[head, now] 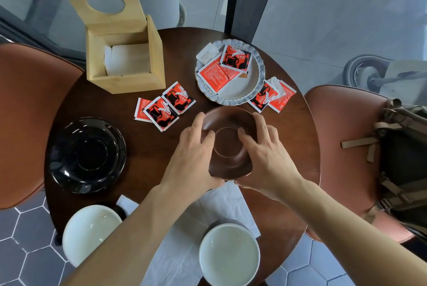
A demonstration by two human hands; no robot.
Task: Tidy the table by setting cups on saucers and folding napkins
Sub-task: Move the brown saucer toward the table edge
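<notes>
A brown wooden saucer (227, 121) is near the middle of the round dark table (147, 147). My left hand (194, 158) grips its left rim and my right hand (265, 158) grips its right rim, thumbs at the near edge. A glossy black saucer (86, 155) lies at the left. Two white cups stand near me: one (89, 230) at the lower left, partly under my left arm, one (228, 254) at the front centre. A white napkin (208, 211) lies unfolded beneath my arms.
An open wooden napkin box (126, 61) stands at the back left. A scalloped white plate (231, 73) holds red sugar sachets; more sachets (168, 105) lie loose beside it. Brown chairs flank the table; a bag (402, 158) sits on the right one.
</notes>
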